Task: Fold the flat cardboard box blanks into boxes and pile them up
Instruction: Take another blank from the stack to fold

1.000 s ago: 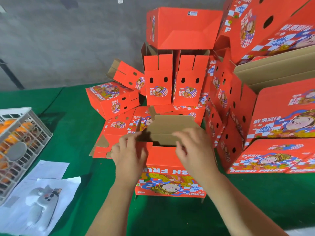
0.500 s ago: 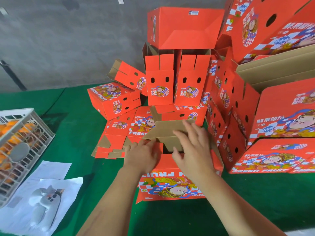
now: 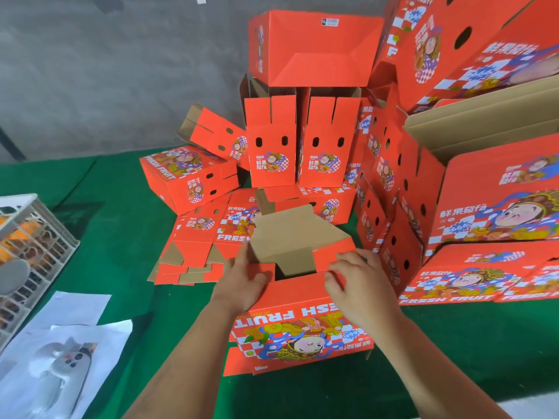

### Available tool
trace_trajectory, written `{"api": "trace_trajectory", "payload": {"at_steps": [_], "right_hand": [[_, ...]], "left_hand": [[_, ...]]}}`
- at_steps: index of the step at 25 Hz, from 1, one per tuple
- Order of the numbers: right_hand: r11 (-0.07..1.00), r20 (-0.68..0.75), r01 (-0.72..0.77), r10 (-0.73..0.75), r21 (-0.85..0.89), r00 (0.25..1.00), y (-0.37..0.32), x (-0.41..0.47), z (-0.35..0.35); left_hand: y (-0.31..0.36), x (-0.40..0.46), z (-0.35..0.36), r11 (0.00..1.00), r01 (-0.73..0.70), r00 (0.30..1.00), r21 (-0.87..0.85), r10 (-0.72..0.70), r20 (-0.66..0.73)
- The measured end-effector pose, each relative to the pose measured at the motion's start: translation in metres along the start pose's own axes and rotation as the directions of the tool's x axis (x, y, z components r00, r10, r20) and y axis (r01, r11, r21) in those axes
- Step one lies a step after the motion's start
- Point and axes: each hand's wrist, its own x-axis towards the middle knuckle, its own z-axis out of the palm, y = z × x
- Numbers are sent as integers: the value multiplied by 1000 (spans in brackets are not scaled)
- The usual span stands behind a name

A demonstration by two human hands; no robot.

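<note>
At nine o'clock on the green worktop (image 3: 90, 213) a white plastic crate (image 3: 33, 237) is sitting with orange things showing through its lattice, and printed paper sheets (image 3: 60, 358) are lying just below it toward seven o'clock. Moving right, a short pile of flat blanks (image 3: 196, 246) is lying near the centre-left, brown flap undersides showing at its near edge.

Dead centre, the person is working on the half-folded box (image 3: 302, 337). Its left hand (image 3: 242, 282) is pressing on the left end flap, fingers curled over the edge and gripping it; the right hand (image 3: 360, 282) is pinching the right flap's edge between thumb and fingers. A brown inner flap (image 3: 290, 237) is standing up between the two hands, not yet tucked down.

I judge the cardboard to be light and fairly stiff, creasing only along its scored lines, so holding at flap edges near the folds looks best; the printed face may be a little slick.

From twelve to three o'clock, the finished boxes (image 3: 314, 46) are stacking up against the grey wall, some upright, some leaning.

Writing is showing plainly: "FRESH FRUIT" is reading upside down on the box in hand and right way up on boxes at three o'clock, with Chinese characters beside a cartoon figure. A small label on the top box is too small to read.
</note>
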Motion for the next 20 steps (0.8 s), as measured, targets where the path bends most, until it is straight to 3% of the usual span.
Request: {"api": "trace_trajectory", "payload": {"at_steps": [3, 5, 7, 8, 9, 10, 12, 13, 17, 19, 20], "right_hand": [[975, 105, -175, 161, 140, 981, 1, 21, -15], [836, 127, -413, 395, 361, 910, 1, 38, -24], [592, 318, -626, 547, 508, 774, 8, 44, -29], [532, 471, -686, 499, 496, 727, 11, 44, -33], [553, 566, -700, 429, 452, 704, 13, 43, -36], [642, 596, -658, 367, 394, 714, 15, 43, -38], [856, 556, -484, 317, 180, 768, 13, 41, -41], [910, 515, -409, 320, 65, 795, 9, 39, -38], [913, 373, -362, 408, -190, 833, -2, 35, -38], [924, 356, -363, 381, -118, 853, 5, 32, -41], [922, 340, -388, 363, 7, 868, 9, 32, -46]], "left_hand": [[0, 0, -2, 924, 51, 998, -379, -65, -25], [3, -1, -2, 789, 129, 990, -601, -141, 27], [5, -9, -1, 795, 117, 989, -595, -147, -1], [6, -12, 1, 839, 84, 991, -537, -127, -44], [7, -17, 2, 877, 52, 992, -478, -99, -75], [9, -19, 2, 909, 33, 993, -416, -78, -90], [17, -23, -1, 965, 17, 989, -262, -54, -135], [23, -24, 0, 984, 21, 983, -179, -53, -173], [47, -39, 6, 999, -32, 951, -4, 29, -309], [54, -45, -1, 989, -97, 921, -114, 46, -386], [58, -48, -6, 933, -152, 905, -325, -2, -426]]}}
